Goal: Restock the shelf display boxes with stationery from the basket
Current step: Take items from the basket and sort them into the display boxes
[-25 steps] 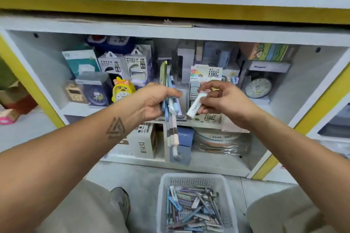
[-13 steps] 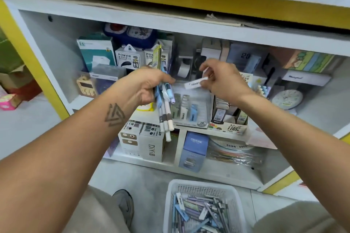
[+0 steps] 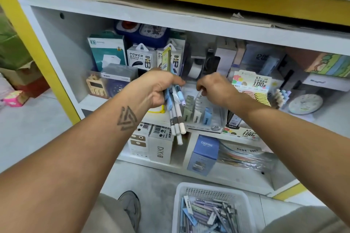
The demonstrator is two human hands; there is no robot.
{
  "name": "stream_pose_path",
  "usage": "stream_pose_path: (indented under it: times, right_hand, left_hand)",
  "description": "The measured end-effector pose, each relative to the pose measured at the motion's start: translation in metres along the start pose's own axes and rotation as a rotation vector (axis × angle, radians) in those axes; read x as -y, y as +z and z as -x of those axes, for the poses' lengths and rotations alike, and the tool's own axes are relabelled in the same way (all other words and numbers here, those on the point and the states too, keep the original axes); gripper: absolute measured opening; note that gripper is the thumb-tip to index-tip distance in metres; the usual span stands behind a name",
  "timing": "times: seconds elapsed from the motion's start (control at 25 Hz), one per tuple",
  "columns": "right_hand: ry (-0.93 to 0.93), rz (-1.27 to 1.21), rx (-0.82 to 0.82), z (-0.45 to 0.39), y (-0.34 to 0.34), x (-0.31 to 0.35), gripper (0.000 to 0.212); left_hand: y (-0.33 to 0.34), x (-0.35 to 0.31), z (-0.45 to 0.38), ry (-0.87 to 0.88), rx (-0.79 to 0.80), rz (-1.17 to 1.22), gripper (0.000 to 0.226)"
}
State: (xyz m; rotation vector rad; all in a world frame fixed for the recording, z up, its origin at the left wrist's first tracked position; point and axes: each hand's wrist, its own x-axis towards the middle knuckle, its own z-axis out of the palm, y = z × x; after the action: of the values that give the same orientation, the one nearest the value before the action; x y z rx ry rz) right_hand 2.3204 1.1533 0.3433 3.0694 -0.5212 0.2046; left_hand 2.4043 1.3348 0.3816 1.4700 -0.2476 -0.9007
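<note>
White lead case [image 3: 199, 93] pinched in right grip [image 3: 214, 89] over display box [image 3: 204, 117]; left grip [image 3: 157, 89] clutches pens [image 3: 176, 113].

Both hands reach forward: left [image 3: 159, 89] curled tight, right [image 3: 214, 89] apparently pinching, fingers down.

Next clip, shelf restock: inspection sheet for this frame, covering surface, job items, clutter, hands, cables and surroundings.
Surface: white shelf unit, grey floor below.
Job's things: clear display box holding small packs; white basket on the floor with mixed stationery; small white pack.
Clutter: power bank boxes, clock, DIY box.
Hands: left hand grips a bundle of pens; right hand pinches the small white pack over the display box.
Cables: nothing seen.
Surroundings: yellow frame post, cardboard boxes at left.
</note>
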Motion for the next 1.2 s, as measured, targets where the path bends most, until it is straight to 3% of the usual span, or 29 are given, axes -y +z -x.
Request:
stream_pose_path:
  times: [0.2,0.36,0.56,0.68,0.8,0.88,1.08,1.2]
  right_hand:
    - [-0.022,0.066,0.051,-0.001,-0.007,0.002,0.039]
    - [-0.09,0.023,0.082,0.008,0.0,0.005,0.043]
    - [-0.043,-0.048,0.062,0.009,-0.003,0.004,0.033]
    - [0.033,-0.304,-0.088,0.021,-0.025,-0.003,0.03]
    - [0.218,-1.007,-0.188,0.055,-0.052,-0.014,0.018]
    - [0.297,-1.244,-0.286,0.08,-0.064,-0.022,0.008]
    - [0.395,-1.221,-0.345,0.114,-0.077,-0.044,0.032]
    - [0.482,-1.15,-0.309,0.122,-0.083,-0.063,0.027]
  left_hand:
    - [0.001,-0.002,0.003,-0.008,0.023,0.01,0.022]
    - [0.005,-0.001,0.0,-0.005,0.045,0.05,0.044]
    - [0.017,-0.003,0.01,0.023,0.17,0.116,0.018]
    - [0.032,0.0,0.014,0.01,0.252,0.13,0.035]
    - [0.055,0.005,0.019,0.053,0.284,0.069,0.046]
    - [0.074,0.01,0.022,0.06,0.294,-0.014,0.052]
    - [0.126,0.027,0.027,0.085,0.335,-0.266,0.033]
    - [0.151,0.037,0.028,0.08,0.329,-0.337,0.033]
